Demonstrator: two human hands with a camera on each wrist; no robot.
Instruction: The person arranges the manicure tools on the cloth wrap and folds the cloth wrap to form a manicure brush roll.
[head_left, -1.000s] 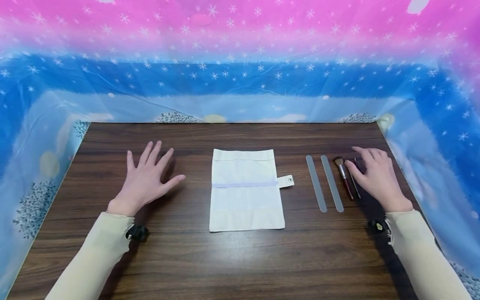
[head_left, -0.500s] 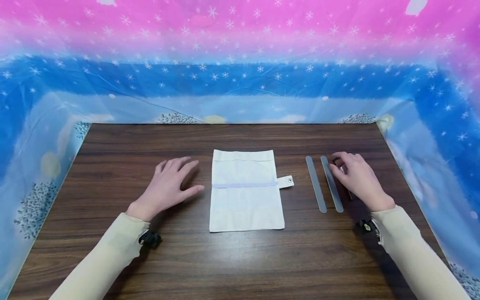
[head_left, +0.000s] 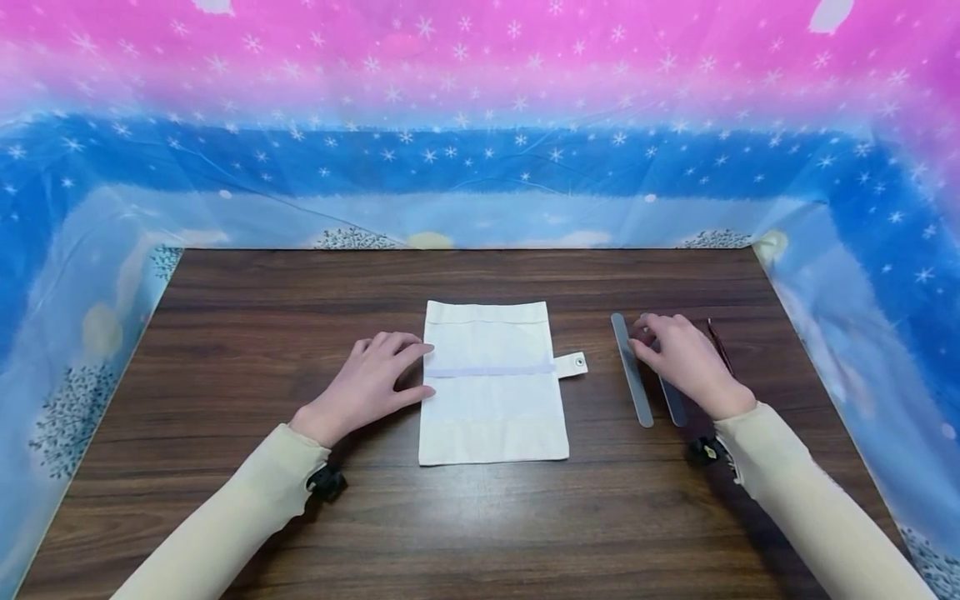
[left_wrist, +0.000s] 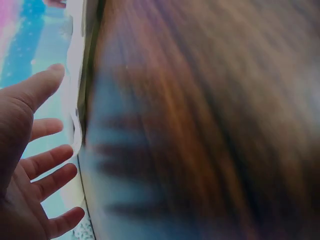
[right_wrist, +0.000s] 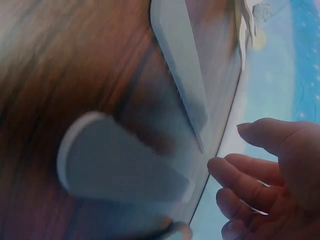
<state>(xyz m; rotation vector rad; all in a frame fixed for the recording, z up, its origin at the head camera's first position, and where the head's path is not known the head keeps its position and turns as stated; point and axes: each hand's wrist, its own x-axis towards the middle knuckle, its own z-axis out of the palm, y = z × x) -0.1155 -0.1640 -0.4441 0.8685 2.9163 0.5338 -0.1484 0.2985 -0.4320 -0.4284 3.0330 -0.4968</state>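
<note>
As it lies flat near the middle of the tabletop (head_left: 480,542), the white fabric pouch with a lilac band across it (head_left: 495,417) sits unfolded, its short snap strap (head_left: 572,364) pointing toward the right edge. Now the left hand (head_left: 367,375) is right at the pouch's left side, fingertips over that border in the head view; whether they touch cannot be told. Its grip is released, fingers spread, nothing held. Over toward the right edge, the long grey round-ended file (head_left: 632,371) lies bare, and its twin, the second grey file (head_left: 672,404), is partly covered by the right hand (head_left: 686,358). That grip is loose too, fingers gently bent, nothing visible in it. Just beyond, a slim dark reddish stick (head_left: 720,346) lies nearer the right edge.

Early going, by my judgement: the pouch is laid out, both files are loose on the tabletop, and all the lifting is left to do. Against half a second ago, both hands have come inward, the left up to the pouch, the right across onto the files, uncovering the stick; pouch and files stay put.
</note>
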